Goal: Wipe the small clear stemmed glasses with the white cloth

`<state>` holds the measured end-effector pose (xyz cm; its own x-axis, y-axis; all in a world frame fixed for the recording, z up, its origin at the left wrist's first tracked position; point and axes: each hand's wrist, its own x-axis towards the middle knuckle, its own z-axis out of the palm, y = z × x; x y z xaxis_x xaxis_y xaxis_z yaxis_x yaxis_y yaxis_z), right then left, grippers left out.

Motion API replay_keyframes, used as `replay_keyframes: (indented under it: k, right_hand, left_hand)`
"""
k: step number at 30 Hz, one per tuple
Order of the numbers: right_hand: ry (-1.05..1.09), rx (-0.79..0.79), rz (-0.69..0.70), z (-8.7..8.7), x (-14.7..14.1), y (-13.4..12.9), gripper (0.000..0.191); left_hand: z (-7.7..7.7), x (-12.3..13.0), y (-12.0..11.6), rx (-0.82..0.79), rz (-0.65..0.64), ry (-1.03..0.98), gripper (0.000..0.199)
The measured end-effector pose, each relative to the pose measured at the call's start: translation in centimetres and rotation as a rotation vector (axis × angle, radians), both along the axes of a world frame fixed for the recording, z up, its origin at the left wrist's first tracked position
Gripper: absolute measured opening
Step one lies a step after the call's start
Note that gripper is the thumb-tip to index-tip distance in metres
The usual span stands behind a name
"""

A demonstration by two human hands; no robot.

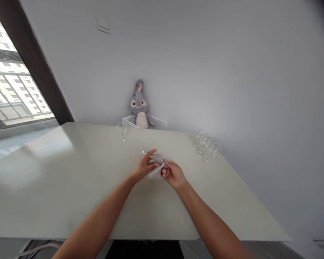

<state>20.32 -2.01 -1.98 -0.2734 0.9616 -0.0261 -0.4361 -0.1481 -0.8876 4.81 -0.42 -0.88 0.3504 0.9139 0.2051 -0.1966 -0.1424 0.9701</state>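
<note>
Above the middle of the pale table (97,201), a clear stemmed glass (158,158) lies tilted on its side between my hands, its foot toward the left. My left hand (146,165) has its fingers closed round the stem end of the glass. A white cloth (156,173) hangs under the glass. My right hand (174,173) pinches the cloth against the rim end, thumb on top; part of the cloth is hidden by the fingers.
Several clear stemmed glasses (205,144) stand together at the table's back right. Another stemmed glass (124,133) stands at the back left. Behind it, a white perforated basket (160,124) holds a grey plush toy (142,109) against the wall. A window is at the far left.
</note>
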Motion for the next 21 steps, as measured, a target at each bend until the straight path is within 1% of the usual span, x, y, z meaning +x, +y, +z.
replay_keyframes:
  k: [1, 2, 4, 5, 6, 7, 8, 9, 10, 11, 13, 14, 15, 16, 17, 18, 19, 21]
  right_hand:
    - [0.016, -0.005, 0.026, 0.2, 0.0, -0.2, 0.029]
    - [-0.024, 0.018, 0.062, 0.3, -0.2, -0.5, 0.029]
    - [-0.25, 0.147, 0.103, 0.3, -0.6, -1.1, 0.033]
    - [-0.407, 0.241, 0.081, 0.1, -0.9, -1.4, 0.035]
    - [-0.56, 0.337, 0.028, -0.1, -1.1, -1.5, 0.036]
    - [-0.688, 0.419, -0.033, -0.3, -1.2, -1.5, 0.034]
    - [-0.767, 0.469, -0.085, -0.4, -1.2, -1.5, 0.029]
    - [-0.783, 0.472, -0.111, -0.6, -1.2, -1.3, 0.023]
    - [-0.733, 0.426, -0.109, -0.6, -1.1, -1.1, 0.018]
    - [-0.629, 0.345, -0.087, -0.6, -1.0, -0.9, 0.016]
    - [-0.353, 0.161, -0.037, -0.6, -0.8, -0.5, 0.022]
    - [-0.232, 0.095, -0.022, -0.5, -0.8, -0.5, 0.026]
    - [-0.151, 0.061, -0.007, -0.5, -0.9, -0.5, 0.029]
    - [-0.123, 0.058, 0.005, -0.5, -1.1, -0.7, 0.03]
    - [-0.154, 0.083, 0.01, -0.6, -1.3, -0.9, 0.03]
    - [-0.236, 0.14, 0.005, -0.7, -1.6, -1.2, 0.029]
    - [-0.356, 0.223, -0.018, -0.8, -1.8, -1.4, 0.027]
    - [-0.615, 0.416, -0.106, -0.9, -2.0, -1.8, 0.022]
  left_hand:
    - [0.1, -0.2, 0.0, 0.003, -0.009, -0.008, 0.056]
    - [0.2, -0.3, 0.0, -0.002, -0.004, -0.01, 0.055]
    - [0.1, -0.4, 0.2, -0.03, 0.029, 0.018, 0.048]
    - [0.0, -0.4, 0.3, -0.054, 0.045, 0.052, 0.045]
    - [-0.2, -0.4, 0.4, -0.078, 0.061, 0.097, 0.044]
    - [-0.3, -0.3, 0.5, -0.098, 0.077, 0.145, 0.046]
    - [-0.4, -0.2, 0.5, -0.11, 0.095, 0.182, 0.049]
    - [-0.5, -0.1, 0.5, -0.111, 0.106, 0.2, 0.051]
    - [-0.4, 0.0, 0.4, -0.096, 0.108, 0.196, 0.052]
    - [-0.3, 0.0, 0.3, -0.069, 0.094, 0.172, 0.05]
    - [-0.1, 0.0, 0.0, -0.005, 0.029, 0.09, 0.05]
    - [0.0, -0.1, -0.1, 0.02, -0.005, 0.049, 0.053]
    - [0.1, -0.1, -0.2, 0.034, -0.027, 0.019, 0.056]
    - [0.1, -0.1, -0.2, 0.031, -0.034, 0.003, 0.058]
    - [0.1, -0.2, -0.2, 0.013, -0.032, 0.004, 0.058]
    - [0.0, -0.2, -0.1, -0.013, -0.014, 0.023, 0.056]
    - [-0.1, -0.2, 0.0, -0.039, 0.013, 0.056, 0.052]
    - [-0.2, -0.2, 0.3, -0.067, 0.07, 0.128, 0.049]
